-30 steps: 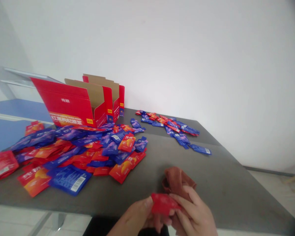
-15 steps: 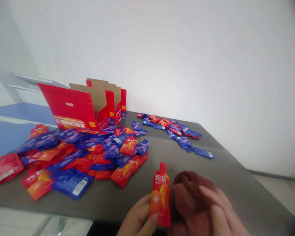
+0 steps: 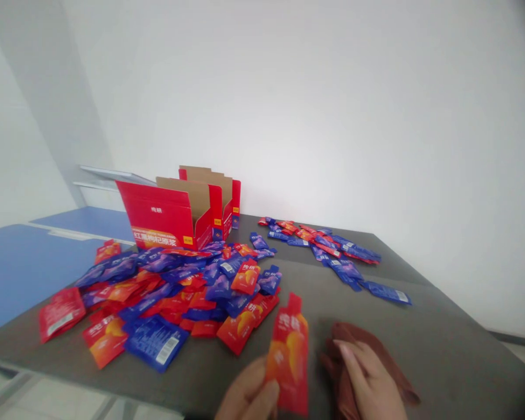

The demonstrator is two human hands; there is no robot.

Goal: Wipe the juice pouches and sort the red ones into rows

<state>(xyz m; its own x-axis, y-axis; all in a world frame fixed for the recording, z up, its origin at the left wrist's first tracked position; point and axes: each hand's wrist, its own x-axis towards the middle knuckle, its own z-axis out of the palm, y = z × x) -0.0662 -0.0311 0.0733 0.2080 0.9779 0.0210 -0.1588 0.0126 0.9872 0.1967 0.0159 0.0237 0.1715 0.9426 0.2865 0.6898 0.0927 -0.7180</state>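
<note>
Grey counter (image 3: pixel 420 326) ran toward a white wall (image 3: pixel 332 116). A red spout pouch (image 3: pixel 287 361) stood upright just above its near edge, held as before, closed between the thumb and fingers of the left hand (image 3: pixel 249 394). The right hand (image 3: pixel 370 379) rested on a brown cloth (image 3: pixel 345 338), fingers extended; whether it gripped the cloth could not be told. That cloth, bunched a moment earlier, now lay looser and flatter. Beyond, red and blue pouches (image 3: pixel 179 297) heaped before red cartons (image 3: pixel 166 216), with a smaller scatter (image 3: pixel 328 251) farther right.
</note>
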